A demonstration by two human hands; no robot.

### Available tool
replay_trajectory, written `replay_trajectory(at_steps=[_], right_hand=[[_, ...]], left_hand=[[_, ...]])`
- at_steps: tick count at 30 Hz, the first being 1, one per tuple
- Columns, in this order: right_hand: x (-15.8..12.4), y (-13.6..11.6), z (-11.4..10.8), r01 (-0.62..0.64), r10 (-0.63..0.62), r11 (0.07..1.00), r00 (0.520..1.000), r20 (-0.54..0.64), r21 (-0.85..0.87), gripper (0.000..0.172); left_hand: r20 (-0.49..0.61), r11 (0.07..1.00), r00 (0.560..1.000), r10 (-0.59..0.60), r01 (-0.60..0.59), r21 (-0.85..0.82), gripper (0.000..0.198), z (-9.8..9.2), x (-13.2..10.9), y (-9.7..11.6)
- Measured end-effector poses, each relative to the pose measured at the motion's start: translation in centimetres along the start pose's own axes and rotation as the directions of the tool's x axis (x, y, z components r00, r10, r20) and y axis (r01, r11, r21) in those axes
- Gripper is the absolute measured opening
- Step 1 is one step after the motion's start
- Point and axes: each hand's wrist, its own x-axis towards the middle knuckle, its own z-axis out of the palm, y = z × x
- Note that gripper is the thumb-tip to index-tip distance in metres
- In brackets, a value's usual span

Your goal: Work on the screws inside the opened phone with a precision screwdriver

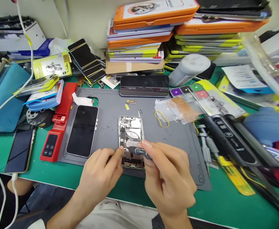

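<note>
Surface: green bench [134, 190] carried a grey work mat [111, 105].
Opened phone [131, 140]: lay mid-mat, insides exposed.
Left hand [98, 178]: fingertips pressed on the phone's lower left edge, holding nothing.
Right hand [168, 178]: pinched a dark tool [139, 152] over the phone's lower half.
Detached screen [82, 130]: lay left, just beside a red fixture [58, 127].

We are at a phone repair workshop bench: a grey rubber work mat [111, 105] covers the middle of the green tabletop [215, 197], an opened smartphone with bare circuitry [131, 133] lies on it, and stacked orange and yellow screen-protector boxes [144, 28] line the far edge.
</note>
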Motion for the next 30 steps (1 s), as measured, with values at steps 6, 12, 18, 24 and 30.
replay_trajectory(at_steps=[6,12,18,24,30], right_hand=[[-0.1,0.05,0.08,-0.003,0.003,1.0,1.0,0.021,-0.003,0.066],[-0.08,0.1,0.09,-0.015,0.015,1.0,1.0,0.022,-0.017,0.068],[-0.33,0.29,0.26,0.014,-0.015,1.0,0.999,0.031,0.026,0.074],[-0.41,-0.11,0.33,-0.006,0.005,1.0,1.0,0.028,0.01,0.075],[0.17,-0.02,0.26,0.018,-0.016,0.998,1.0,0.023,-0.065,0.073]], left_hand=[[0.003,0.999,1.0,-0.019,0.019,-0.044,0.034,-0.02,-0.13,-0.05],[0.008,0.999,1.0,-0.021,0.021,-0.035,0.028,0.1,-0.1,0.02],[0.005,1.0,1.0,-0.012,0.012,-0.022,0.03,-0.17,-0.08,0.2],[0.016,1.0,1.0,-0.014,0.014,-0.018,0.032,-0.14,-0.06,0.3],[0.043,1.0,0.999,-0.005,0.005,-0.008,0.032,-0.13,-0.19,0.09]])
